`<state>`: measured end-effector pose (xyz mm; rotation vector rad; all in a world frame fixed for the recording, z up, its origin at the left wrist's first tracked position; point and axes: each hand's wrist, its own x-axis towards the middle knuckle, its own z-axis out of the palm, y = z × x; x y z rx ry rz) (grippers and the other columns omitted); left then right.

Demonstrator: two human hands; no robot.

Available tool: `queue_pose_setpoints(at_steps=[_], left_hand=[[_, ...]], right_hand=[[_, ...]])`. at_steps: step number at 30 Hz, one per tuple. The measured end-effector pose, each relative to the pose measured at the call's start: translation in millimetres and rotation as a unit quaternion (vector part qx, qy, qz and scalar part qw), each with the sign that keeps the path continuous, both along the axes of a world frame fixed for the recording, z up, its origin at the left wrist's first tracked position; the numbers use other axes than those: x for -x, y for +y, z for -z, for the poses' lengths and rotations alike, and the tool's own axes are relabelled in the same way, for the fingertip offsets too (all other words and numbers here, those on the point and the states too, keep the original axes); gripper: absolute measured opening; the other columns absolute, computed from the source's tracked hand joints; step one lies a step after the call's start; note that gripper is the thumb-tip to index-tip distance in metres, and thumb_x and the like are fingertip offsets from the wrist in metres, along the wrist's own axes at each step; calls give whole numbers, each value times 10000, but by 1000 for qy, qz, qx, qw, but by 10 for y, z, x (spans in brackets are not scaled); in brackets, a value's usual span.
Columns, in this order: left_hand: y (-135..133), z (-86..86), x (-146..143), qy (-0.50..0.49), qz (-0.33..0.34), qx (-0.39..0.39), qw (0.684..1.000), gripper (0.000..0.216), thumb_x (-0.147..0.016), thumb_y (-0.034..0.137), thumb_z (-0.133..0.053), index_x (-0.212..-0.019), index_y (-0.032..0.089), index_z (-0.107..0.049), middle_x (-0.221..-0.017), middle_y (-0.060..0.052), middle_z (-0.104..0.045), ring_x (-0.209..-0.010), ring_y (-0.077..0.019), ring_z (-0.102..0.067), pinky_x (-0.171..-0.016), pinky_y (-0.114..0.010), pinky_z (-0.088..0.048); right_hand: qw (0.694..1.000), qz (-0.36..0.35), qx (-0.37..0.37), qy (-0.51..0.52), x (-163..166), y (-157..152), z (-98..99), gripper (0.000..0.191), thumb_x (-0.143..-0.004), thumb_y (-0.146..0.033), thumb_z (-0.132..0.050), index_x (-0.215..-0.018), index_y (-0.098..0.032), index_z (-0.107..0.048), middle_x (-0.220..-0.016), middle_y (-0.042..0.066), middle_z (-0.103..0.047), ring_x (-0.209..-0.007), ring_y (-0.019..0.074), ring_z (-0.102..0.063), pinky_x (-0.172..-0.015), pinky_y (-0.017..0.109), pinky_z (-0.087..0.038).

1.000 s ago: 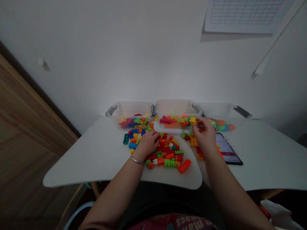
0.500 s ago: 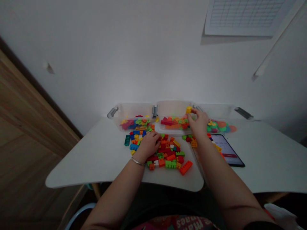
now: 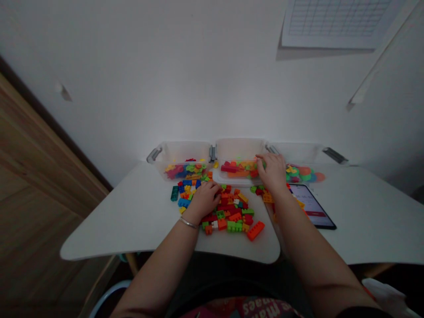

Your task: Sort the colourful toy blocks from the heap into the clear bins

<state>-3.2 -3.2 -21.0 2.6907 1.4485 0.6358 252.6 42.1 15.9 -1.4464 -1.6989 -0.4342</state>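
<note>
My left hand (image 3: 206,197) lies over the left part of a pile of toy building bricks (image 3: 228,207), its fingers loosely bent on top of them and no brick visibly gripped. At the front right edge of the middle clear plastic box (image 3: 241,148) is my right hand (image 3: 272,170), thumb and forefinger apart with no brick showing between them. Red, orange and green pieces (image 3: 240,168) fill the bottom of that box. A long orange brick (image 3: 256,231) lies apart at the pile's front right, and a dark green brick (image 3: 174,193) at its left.
Another clear box (image 3: 185,152) with coloured pieces stands left, and a third box (image 3: 300,152) with round pieces right. A phone (image 3: 313,207) lies beside my right forearm, near more bricks (image 3: 267,198). The white table (image 3: 115,221) meets the wall behind.
The yellow brick that was pinched in my right hand above the middle box is no longer seen in the fingers. My right hand has dipped slightly; my left hand stays on the pile.
</note>
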Motion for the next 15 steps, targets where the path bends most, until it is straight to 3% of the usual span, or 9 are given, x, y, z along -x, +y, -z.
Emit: queue_pose_setpoints(at_steps=[5,8,15], left_hand=[[4,6,0,4,-2,0,1000,215,-858,167,-537,-1043,164,-648,-1091,-88,-644,-1017,-238,-563,-953,-386,-462],[5,16,3,6,-3,0,1000,211,-862,177,-539,-1043,170,-647,-1097,-85,-644,-1019,-237,-562,-952,-386,-462],[8,33,1,-1,-2,-11,1000,210,-867,182,-533,-1044,171,-645,-1081,-82,-646,-1015,-236,-563,-943,-385,-465]], right_hand=[[998,-38,-44,16,6,-155,-63,278,-909,-312,-475,-1058,-185,-672,-1072,103,-692,-1079,265,-566,-996,438,-393],[994,-98,-46,19,38,-311,-41,253,-906,-303,-486,-1053,-202,-665,-1034,95,-699,-999,250,-602,-936,427,-437],[955,-267,123,-39,73,-553,291,173,-893,-266,-551,-950,-238,-711,-985,55,-721,-955,213,-628,-875,381,-498]])
